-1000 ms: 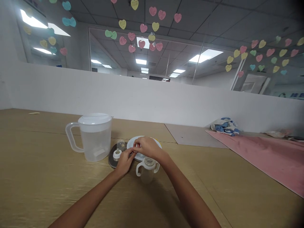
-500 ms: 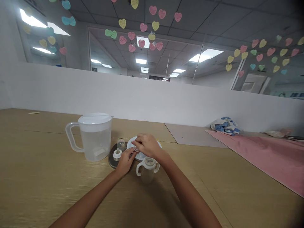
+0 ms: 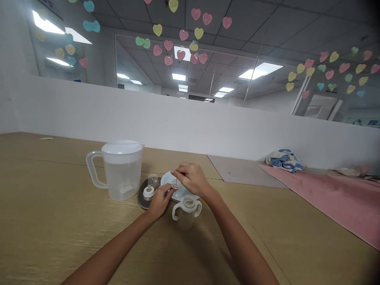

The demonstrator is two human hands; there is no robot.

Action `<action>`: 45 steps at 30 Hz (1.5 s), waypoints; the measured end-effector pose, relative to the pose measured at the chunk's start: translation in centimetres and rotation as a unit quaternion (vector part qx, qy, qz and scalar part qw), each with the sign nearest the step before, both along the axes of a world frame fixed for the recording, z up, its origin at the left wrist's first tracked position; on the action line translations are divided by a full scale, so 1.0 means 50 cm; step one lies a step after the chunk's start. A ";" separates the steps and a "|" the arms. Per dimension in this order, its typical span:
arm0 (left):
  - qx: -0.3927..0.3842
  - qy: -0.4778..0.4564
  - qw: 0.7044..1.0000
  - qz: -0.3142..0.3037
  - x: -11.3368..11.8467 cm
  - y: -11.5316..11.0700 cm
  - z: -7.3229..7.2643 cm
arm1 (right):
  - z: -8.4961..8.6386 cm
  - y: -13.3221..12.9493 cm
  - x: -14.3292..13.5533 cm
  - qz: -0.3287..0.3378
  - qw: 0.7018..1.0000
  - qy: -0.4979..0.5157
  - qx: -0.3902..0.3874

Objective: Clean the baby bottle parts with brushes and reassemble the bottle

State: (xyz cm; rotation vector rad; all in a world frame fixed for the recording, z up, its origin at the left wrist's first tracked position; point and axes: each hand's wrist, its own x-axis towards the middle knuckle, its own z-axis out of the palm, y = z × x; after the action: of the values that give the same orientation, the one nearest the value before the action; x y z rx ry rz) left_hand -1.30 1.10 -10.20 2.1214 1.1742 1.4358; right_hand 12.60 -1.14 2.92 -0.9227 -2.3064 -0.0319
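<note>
My left hand pinches a small clear round piece by its edge, over a white plate. Above that piece, my right hand has its fingertips closed on something thin and dark, too small to name. Just in front of the plate stands a baby bottle with two white handles and an uncovered mouth. To the left of my left hand lies a dark tray. On it are a bottle nipple with a white collar and a clear dome cap.
A clear plastic jug with a white lid and side handle stands left of the tray. Pink cloth covers the right side of the table, with a crumpled blue and white cloth at its far end. A white wall rises behind.
My right hand has lifted slightly away from the small clear piece, so a thin dark line shows between them. The whole view has shifted a little.
</note>
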 end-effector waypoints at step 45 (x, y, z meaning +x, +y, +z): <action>-0.001 0.034 0.999 0.012 -0.001 -0.001 0.001 | -0.126 0.179 0.149 -0.404 0.897 -0.024 -0.180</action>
State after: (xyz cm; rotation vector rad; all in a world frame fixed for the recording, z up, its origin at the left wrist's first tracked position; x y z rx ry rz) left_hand -1.33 1.03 -10.14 2.1774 1.2292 1.3815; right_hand 20.06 7.80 -3.37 -2.0348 -1.8332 0.0245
